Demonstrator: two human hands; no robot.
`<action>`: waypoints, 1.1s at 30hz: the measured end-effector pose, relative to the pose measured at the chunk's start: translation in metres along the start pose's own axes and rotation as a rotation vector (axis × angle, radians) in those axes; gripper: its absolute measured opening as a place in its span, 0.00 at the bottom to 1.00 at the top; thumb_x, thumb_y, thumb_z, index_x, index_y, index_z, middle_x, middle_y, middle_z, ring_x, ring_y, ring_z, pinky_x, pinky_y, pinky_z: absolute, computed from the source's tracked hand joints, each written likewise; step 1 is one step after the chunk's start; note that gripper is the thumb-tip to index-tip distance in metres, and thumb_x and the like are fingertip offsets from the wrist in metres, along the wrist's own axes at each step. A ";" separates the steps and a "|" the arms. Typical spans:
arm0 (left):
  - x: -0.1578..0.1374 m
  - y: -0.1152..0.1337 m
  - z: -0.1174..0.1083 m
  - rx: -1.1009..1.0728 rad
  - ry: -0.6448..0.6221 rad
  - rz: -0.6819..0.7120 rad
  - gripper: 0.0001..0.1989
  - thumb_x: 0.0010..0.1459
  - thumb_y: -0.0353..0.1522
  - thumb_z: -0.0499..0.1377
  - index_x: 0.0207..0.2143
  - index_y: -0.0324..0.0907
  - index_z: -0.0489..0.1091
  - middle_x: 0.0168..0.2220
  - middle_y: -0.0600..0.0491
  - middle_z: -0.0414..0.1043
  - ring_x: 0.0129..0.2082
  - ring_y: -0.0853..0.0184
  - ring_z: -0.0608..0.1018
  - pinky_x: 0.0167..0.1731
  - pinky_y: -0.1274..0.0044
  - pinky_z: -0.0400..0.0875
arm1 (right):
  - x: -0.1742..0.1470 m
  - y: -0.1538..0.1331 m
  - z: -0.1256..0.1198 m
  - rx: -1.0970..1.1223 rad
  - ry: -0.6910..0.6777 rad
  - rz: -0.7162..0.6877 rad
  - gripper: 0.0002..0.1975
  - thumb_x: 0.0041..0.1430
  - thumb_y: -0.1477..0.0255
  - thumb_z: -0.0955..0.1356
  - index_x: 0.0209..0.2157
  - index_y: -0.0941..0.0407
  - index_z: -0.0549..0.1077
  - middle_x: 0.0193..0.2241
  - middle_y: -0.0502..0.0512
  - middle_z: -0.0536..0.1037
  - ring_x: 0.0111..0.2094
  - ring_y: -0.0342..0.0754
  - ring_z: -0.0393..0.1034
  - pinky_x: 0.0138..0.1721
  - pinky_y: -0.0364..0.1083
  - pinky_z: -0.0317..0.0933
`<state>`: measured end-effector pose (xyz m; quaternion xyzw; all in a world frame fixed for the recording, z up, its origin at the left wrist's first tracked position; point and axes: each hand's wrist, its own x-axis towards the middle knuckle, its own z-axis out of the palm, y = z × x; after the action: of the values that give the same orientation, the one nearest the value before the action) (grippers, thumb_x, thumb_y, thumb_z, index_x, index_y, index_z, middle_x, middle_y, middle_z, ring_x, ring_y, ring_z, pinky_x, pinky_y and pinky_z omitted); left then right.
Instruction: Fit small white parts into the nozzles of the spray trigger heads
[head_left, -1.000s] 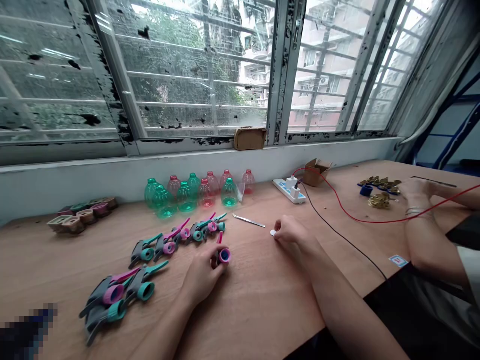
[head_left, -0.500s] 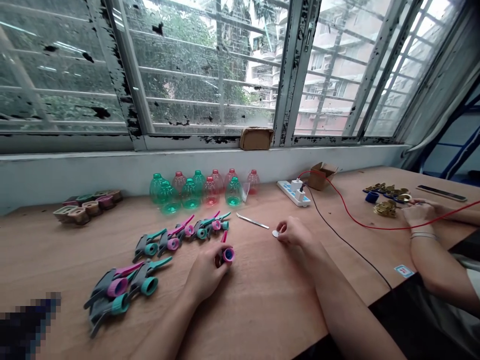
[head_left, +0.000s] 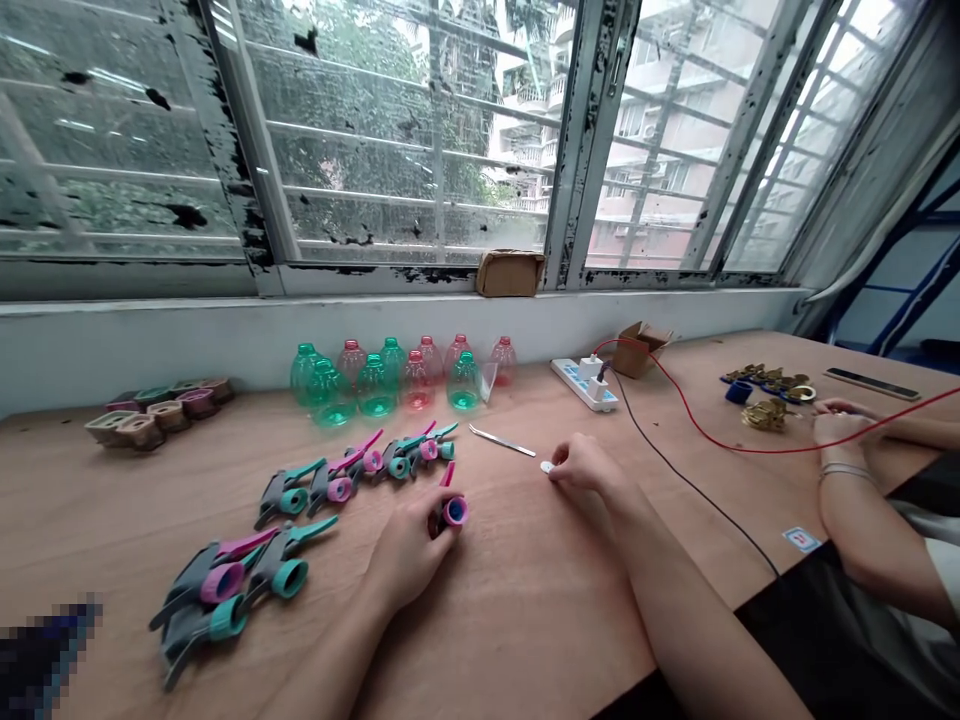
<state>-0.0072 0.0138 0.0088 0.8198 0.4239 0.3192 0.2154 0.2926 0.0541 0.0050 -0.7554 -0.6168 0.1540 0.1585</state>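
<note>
We've got a pink-collared spray head (head_left: pixel 455 511) going, dark blue inside, plus a little white disc (head_left: pixel 547 467). Our other spray heads (head_left: pixel 274 497) are grey with either teal or hot pink bits. Bottles? See-through green ones (head_left: pixel 376 390) and pinkish-red ones (head_left: pixel 417 384). Tabletop's (head_left: pixel 517 610) brown woodgrain, one cable's (head_left: pixel 750 451) bright red, and our power strip's (head_left: pixel 602 403) white with blue.

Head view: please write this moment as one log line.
left hand: holds pink-collared spray head | right hand: fingertips at white disc | tweezers: on table
</note>
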 end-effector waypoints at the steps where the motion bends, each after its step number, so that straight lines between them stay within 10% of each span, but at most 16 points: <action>1: 0.000 0.000 0.000 0.001 0.000 0.000 0.13 0.53 0.31 0.55 0.41 0.44 0.72 0.38 0.52 0.75 0.34 0.65 0.74 0.32 0.77 0.66 | 0.000 0.001 0.000 0.016 -0.003 0.001 0.06 0.41 0.70 0.73 0.26 0.56 0.79 0.24 0.53 0.79 0.27 0.44 0.71 0.23 0.39 0.53; 33: -0.002 -0.003 0.001 0.006 -0.002 0.004 0.13 0.53 0.30 0.55 0.42 0.45 0.71 0.39 0.52 0.75 0.35 0.65 0.74 0.33 0.77 0.67 | -0.001 0.003 -0.002 0.153 -0.037 0.045 0.09 0.43 0.68 0.71 0.26 0.59 0.79 0.20 0.53 0.77 0.22 0.42 0.68 0.20 0.38 0.51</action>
<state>-0.0085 0.0137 0.0058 0.8216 0.4231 0.3174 0.2128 0.2961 0.0525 0.0055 -0.7517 -0.5890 0.2180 0.2011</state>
